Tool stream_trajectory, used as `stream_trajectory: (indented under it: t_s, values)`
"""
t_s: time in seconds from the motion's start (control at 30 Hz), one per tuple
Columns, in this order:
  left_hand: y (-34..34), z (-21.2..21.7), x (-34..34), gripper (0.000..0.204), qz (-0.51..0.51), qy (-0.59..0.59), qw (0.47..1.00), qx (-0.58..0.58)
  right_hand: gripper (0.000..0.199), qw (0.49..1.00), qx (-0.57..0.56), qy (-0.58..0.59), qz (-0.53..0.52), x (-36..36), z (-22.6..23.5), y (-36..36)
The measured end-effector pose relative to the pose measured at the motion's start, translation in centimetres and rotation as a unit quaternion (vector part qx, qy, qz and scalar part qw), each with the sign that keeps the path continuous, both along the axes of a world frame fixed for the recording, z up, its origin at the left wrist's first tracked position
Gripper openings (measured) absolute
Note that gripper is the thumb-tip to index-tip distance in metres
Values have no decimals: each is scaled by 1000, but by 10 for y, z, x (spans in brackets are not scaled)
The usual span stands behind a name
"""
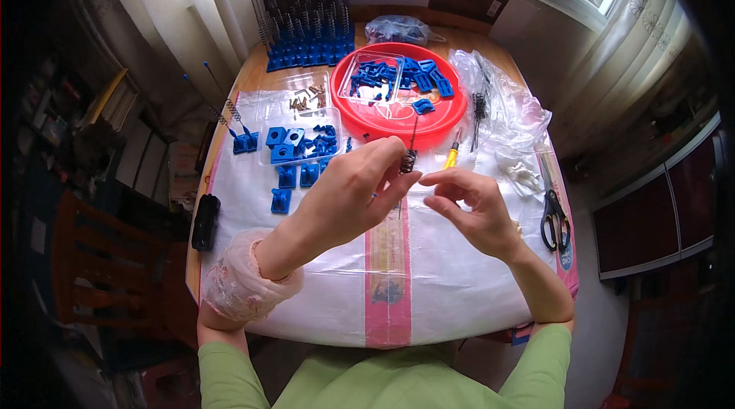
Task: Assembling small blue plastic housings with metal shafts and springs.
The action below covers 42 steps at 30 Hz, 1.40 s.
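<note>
Head view. I held my left hand (pixel 348 191) raised over the middle of the table (pixel 253 72), fingers pinched together on a small dark coil spring (pixel 408 161) threaded on a thin metal rod (pixel 413 133). The spring sat at the picture's centre, just at 12 o'clock of my fingertips. My right hand (pixel 475 210) was at 3 o'clock of the spring, thumb and forefinger drawn close together near it; I could not tell whether they touched the spring. A yellow-handled screwdriver (pixel 452 156) lay on the white woven sheet (pixel 459 286) just at 12 o'clock of the right hand.

At 12 o'clock of the hands stood a red round basin (pixel 383 129) holding blue plastic parts (pixel 429 80) and a clear tray (pixel 371 76). At 10 o'clock, a second clear tray (pixel 302 141) held blue square blocks, with more blocks (pixel 283 198) loose beside it. At 3 o'clock, black-handled scissors (pixel 555 221) lay near the table edge. At 11 o'clock, far back, stood a blue rack of assembled rods with springs (pixel 306 18).
</note>
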<state>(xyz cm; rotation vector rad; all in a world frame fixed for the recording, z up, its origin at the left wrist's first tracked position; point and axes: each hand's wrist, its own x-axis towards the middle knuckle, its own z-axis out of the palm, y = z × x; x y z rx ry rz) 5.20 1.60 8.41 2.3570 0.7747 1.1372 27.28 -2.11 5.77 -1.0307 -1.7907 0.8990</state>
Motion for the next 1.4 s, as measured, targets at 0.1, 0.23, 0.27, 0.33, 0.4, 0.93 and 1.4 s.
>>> stream_trajectory:
  t_s: [0.1,0.23,0.27,0.33,0.4,0.93,1.4]
  values:
    - [-1,3,3,19,-12,5,1000,13,19,999,-13,-3,44,-10,3,5]
    - [-3,4,5,20,-17,14,1000,20,12,998,-3,-9,66,-17,2,7]
    - [-2,4,5,20,-16,20,999,25,10,997,2,-9,70,-18,1,8]
    - [-3,5,6,19,-18,19,999,21,8,998,6,6,62,-20,1,6]
    - [-3,5,8,19,-19,13,1000,19,7,998,-2,20,57,-21,1,5]
    - [12,-8,-8,16,27,-7,994,-106,10,988,-119,88,53,-15,2,3]
    - [18,-86,-1,8,109,255,958,-80,10,983,-132,120,40,-13,9,1]
